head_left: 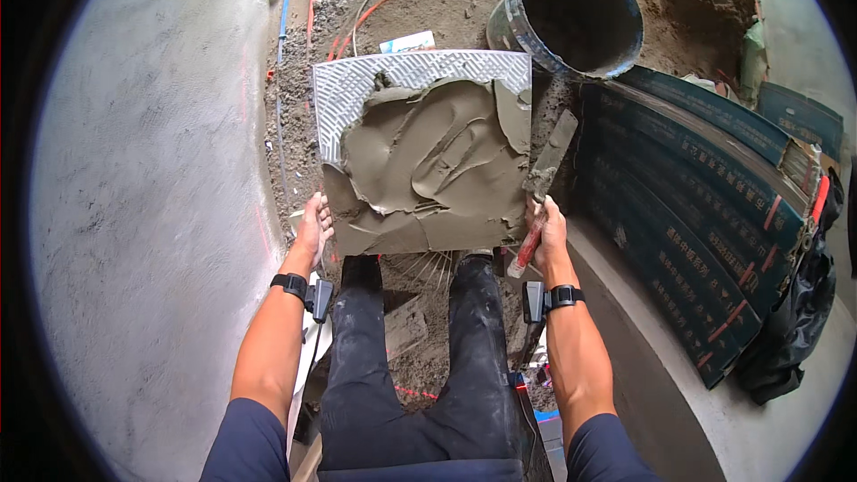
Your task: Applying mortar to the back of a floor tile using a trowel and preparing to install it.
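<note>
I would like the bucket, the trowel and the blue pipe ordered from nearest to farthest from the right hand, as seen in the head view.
1. Trowel: in the right hand itself.
2. Bucket: beyond the tile, upper right.
3. Blue pipe: upper left, past the tile.

Wall [152,178]: grey, at left
Blue pipe [287,2]: near the wall
Boxes [674,236]: dark green, at right
Plastic [790,339]: black, crumpled, beside the boxes
</note>
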{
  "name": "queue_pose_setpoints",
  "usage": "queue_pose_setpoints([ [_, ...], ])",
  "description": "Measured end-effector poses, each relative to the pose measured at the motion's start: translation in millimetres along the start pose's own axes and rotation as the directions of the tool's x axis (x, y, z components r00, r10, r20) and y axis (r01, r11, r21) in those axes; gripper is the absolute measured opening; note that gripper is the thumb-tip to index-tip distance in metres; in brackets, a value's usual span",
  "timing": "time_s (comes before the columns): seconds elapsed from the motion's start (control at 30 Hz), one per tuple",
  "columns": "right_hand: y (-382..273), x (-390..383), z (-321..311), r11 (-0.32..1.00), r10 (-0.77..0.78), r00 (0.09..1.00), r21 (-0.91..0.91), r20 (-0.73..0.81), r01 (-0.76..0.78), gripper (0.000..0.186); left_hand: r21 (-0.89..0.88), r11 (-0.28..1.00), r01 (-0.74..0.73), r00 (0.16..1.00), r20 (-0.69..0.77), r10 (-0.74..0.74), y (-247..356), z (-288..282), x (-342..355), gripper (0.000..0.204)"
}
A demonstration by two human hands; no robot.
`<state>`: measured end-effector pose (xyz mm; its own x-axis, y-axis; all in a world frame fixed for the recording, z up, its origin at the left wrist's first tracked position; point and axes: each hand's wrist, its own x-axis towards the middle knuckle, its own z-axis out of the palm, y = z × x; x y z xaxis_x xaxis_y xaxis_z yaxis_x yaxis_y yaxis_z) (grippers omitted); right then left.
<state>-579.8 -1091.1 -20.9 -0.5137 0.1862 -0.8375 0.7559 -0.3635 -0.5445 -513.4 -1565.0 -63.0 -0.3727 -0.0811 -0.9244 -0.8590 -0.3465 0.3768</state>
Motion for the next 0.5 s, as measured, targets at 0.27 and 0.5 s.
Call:
queue_pose_setpoints([
  [0.27, 26.8, -12.7, -0.9, 0.996, 0.084, 0.995, -0.018, -0.060, -0.085, 0.033, 0.066, 0.997, 0.046, 0.997, -0.066, -0.042, 7.7, -5.6, -9.7, 0.074],
  [0.5, -53.2, -28.2, -1.5, 0.768, -0.123, 0.986, -0.619, 0.112, 0.166, 0.033, 0.067, 0.997, 0.047, 0.989, -0.146, -0.037, -6.5, -13.8, -43.7, 0.086],
])
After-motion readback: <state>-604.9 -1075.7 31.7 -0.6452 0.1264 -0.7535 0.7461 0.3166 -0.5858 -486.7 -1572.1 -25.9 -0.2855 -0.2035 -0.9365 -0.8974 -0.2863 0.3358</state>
